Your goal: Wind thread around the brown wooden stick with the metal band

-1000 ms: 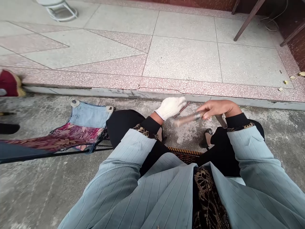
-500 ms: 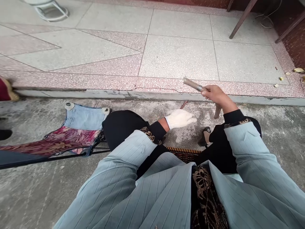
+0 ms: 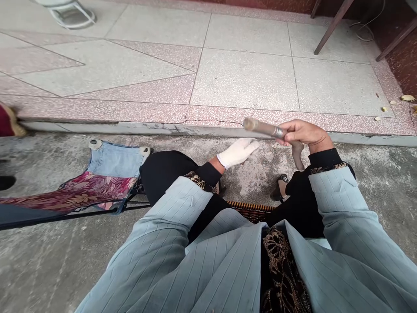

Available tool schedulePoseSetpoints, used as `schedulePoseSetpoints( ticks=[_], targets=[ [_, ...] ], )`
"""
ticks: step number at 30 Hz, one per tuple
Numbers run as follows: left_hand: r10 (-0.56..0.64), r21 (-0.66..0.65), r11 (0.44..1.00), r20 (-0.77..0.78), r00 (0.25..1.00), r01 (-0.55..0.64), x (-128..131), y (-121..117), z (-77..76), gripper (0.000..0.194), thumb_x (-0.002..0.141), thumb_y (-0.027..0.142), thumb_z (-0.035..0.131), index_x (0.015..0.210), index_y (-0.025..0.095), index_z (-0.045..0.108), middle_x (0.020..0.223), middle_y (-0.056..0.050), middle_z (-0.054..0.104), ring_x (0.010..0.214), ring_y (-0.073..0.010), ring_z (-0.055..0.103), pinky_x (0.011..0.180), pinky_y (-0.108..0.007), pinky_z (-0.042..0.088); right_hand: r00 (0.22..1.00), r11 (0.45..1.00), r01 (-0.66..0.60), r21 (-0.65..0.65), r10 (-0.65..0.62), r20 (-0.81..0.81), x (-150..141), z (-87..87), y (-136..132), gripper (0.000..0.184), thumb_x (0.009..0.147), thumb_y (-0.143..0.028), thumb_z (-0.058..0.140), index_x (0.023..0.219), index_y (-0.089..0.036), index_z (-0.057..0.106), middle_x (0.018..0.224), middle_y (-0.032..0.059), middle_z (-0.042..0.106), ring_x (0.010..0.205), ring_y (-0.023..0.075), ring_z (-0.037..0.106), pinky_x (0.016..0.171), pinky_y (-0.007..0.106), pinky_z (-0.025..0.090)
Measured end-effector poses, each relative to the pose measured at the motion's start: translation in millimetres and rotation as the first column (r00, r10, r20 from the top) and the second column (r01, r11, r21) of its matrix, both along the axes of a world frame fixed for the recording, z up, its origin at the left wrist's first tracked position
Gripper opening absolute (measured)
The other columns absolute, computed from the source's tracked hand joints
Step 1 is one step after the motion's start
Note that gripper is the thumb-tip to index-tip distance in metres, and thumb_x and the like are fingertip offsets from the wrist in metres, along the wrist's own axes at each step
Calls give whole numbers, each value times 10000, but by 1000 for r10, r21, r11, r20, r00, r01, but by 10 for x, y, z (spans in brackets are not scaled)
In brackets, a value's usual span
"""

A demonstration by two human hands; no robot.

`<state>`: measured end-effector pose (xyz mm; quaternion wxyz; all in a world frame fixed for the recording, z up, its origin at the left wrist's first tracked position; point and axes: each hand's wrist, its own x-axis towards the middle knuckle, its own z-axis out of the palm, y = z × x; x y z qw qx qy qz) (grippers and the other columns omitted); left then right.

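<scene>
My right hand (image 3: 302, 132), bare, is closed round a short brownish tool (image 3: 260, 127). Its thick, stick-like end points left, with silvery wire or rings wound round it near my fingers. A greyish, curved part of the tool hangs below the palm. Its exact kind does not show. My left hand (image 3: 238, 152), in a white knitted glove, is low over the concrete just left of the tool. The gloved fingers are bent and pressed together, and whatever is in or under them is hidden.
A pale, speckled tiled step (image 3: 228, 115) runs across in front of me. On my left stands a folding seat (image 3: 114, 161) of denim and flowered cloth. Woven wicker (image 3: 250, 211) shows between my legs. A white stool (image 3: 70, 15) stands at the far left.
My gloved left hand has moved a little left and forward, and the thin reddish stick beyond it no longer shows. My right hand has turned the tool, its thick end now lower and nearer me.
</scene>
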<state>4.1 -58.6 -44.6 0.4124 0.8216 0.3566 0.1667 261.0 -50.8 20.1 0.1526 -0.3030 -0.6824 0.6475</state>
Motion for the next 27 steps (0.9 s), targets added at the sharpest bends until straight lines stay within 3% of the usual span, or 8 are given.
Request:
schedulePoseSetpoints(
  ticks=[5, 8, 11, 14, 18, 22, 24, 27],
  targets=[
    [-164, 79, 980, -200, 966, 182, 113, -116, -118, 491, 995, 458, 274, 823, 163, 627, 707, -23, 629, 639, -149, 563, 630, -265, 368, 900, 902, 433, 3, -432, -57, 25, -148, 102, 377, 741, -470, 740, 840, -125, 625, 745, 24, 597, 618, 94, 516, 578, 215, 444],
    [-193, 149, 954, -352, 916, 259, 141, -161, -153, 461, 988, 480, 304, 1046, 200, 665, 851, -46, 694, 763, -186, 629, 645, -270, 368, 760, 770, 611, 182, -636, 139, -10, -310, 192, 299, 813, -412, 660, 901, -128, 625, 754, 37, 606, 633, 115, 530, 600, 242, 449],
    [-115, 266, 929, -453, 884, 257, 110, -149, -79, 465, 980, 494, 320, 1082, 201, 666, 883, -65, 707, 781, -204, 649, 634, -273, 363, 549, 745, 431, 510, -665, 506, -69, -390, 234, 228, 836, -307, 622, 975, -130, 657, 827, 72, 645, 722, 166, 568, 651, 280, 427],
    [31, 320, 940, -414, 910, 114, 17, -56, 46, 491, 987, 481, 291, 1043, 165, 663, 807, -65, 692, 727, -191, 634, 608, -263, 350, 405, 851, 51, 522, -496, 768, -179, -397, 196, 243, 830, -278, 627, 1022, -142, 688, 964, 110, 674, 862, 223, 587, 701, 301, 399],
    [165, 233, 964, -146, 975, -128, -106, 78, 134, 470, 987, 440, 296, 875, 139, 639, 747, -41, 650, 662, -148, 573, 598, -250, 347, 539, 934, -238, 268, -103, 836, -336, -379, 83, 217, 827, -262, 627, 1008, -171, 704, 905, 68, 682, 799, 183, 582, 668, 267, 376],
    [194, 73, 978, 40, 980, -196, -121, 116, 112, 490, 973, 474, 312, 666, 151, 517, 612, -13, 541, 563, -111, 477, 563, -240, 338, 743, 903, -430, -16, 365, 561, -328, -310, 16, 265, 818, -329, 652, 1012, -157, 706, 768, 7, 641, 677, 126, 526, 637, 239, 377],
    [215, -44, 976, 89, 973, -212, -100, 114, 95, 488, 971, 489, 307, 648, 163, 472, 582, -4, 504, 517, -97, 436, 533, -233, 331, 845, 915, -400, -58, 392, 362, -237, -226, 2, 388, 804, -409, 678, 1090, -147, 685, 783, 1, 631, 672, 113, 514, 642, 236, 393],
    [206, -158, 970, 109, 973, -187, -53, 88, 74, 491, 983, 481, 257, 661, 168, 457, 595, -13, 520, 494, -90, 420, 514, -226, 333, 986, 992, -129, -11, 130, 108, -61, -78, -12, 463, 770, -466, 720, 1077, -124, 662, 805, 12, 616, 657, 100, 504, 627, 237, 416]
  ],
)
